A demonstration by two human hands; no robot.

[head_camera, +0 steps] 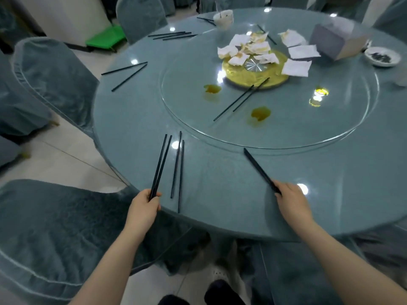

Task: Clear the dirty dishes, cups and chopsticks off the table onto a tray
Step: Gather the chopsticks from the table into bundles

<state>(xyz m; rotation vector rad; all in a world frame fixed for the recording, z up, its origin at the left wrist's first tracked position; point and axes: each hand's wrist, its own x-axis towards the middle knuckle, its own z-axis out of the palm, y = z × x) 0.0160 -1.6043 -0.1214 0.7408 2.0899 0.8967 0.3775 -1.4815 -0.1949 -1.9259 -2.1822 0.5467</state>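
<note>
**Black chopsticks gathered, dishes outstanding**

Lower frame: left hand (143, 206) grips one chopstick pair (161, 164); right hand (290, 199) grips another pair (259, 170). A loose pair (178, 172) lies between. Farther: lazy-Susan pair (241, 99), left-edge pairs, cup (223, 16), small dish (382, 56), napkins (253, 48). No tray visible; clearing looks barely begun.
</note>
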